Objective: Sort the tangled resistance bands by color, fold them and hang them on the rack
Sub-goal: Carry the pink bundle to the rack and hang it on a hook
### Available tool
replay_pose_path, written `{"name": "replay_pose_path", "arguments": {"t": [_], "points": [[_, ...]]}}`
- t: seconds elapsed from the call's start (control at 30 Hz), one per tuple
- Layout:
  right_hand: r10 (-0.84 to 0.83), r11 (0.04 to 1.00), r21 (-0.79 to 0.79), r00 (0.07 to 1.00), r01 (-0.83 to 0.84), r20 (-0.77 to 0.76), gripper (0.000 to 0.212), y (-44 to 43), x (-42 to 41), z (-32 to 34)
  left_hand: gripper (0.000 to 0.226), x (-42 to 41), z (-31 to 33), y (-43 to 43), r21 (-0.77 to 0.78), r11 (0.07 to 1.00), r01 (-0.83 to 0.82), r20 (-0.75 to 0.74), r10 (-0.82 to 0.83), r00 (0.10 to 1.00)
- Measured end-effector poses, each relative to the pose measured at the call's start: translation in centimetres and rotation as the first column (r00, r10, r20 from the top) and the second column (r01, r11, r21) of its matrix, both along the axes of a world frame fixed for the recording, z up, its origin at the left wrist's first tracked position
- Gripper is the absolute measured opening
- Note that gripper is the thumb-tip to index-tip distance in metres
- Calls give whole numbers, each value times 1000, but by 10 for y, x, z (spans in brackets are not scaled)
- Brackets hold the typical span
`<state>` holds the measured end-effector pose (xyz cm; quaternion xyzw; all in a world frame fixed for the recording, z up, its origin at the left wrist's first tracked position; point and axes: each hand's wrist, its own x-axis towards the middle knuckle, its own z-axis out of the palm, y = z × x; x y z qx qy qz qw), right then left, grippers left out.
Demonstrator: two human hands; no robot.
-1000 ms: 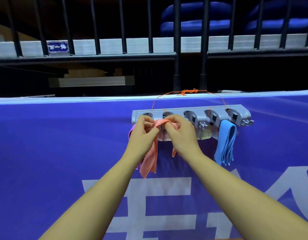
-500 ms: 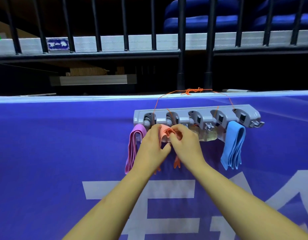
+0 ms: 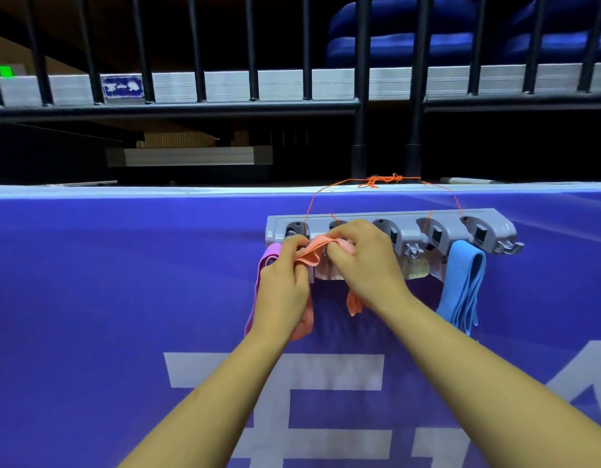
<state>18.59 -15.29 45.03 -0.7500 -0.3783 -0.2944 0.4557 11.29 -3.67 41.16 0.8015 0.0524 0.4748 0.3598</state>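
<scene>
Resistance bands hang from a gray rack (image 3: 408,224) that lies against a purple banner (image 3: 106,265), a little toward two o'clock from the middle of the head view. An orange band (image 3: 314,253) is bunched in front of the rack's second slot from the left and stretched between both hands. The left hand (image 3: 282,292), at eight o'clock from that slot, has its fingers curled round the band's left part. The right hand (image 3: 366,261), at four o'clock from the slot, pinches the band's right part between thumb and curled fingers. The hands cover the slot, so it cannot be told whether the band sits on a hook. Two orange tails show: one peeks out at six o'clock below the right hand, the other runs down behind the left wrist.

A purple band (image 3: 268,256) hangs from the rack's nine o'clock end. It is mostly hidden by the left hand, with only its top loop and left edge showing. A blue band (image 3: 461,288) hangs folded near the three o'clock end, well apart from the hands. Pale scraps under the rack's middle slots are too blurred to name.

An orange string (image 3: 383,180) runs from the rack up to a knot at twelve o'clock, on the banner's top edge, by a black railing (image 3: 191,104). Both forearms are cut off by the bottom edge. White lettering on the banner is partly covered by the arms.
</scene>
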Motion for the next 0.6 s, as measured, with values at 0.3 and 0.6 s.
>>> {"name": "replay_pose_path", "arguments": {"t": [0.3,0.6], "points": [[-97,982,-161,995,102,36,17,-2,11,-32,23,13,-15,0,47,998,-32,-83,36,996],[7,996,-88,993,-17,-116,20,-5,13,-42,43,13,-18,-2,70,990,125,-84,-119,989]]}}
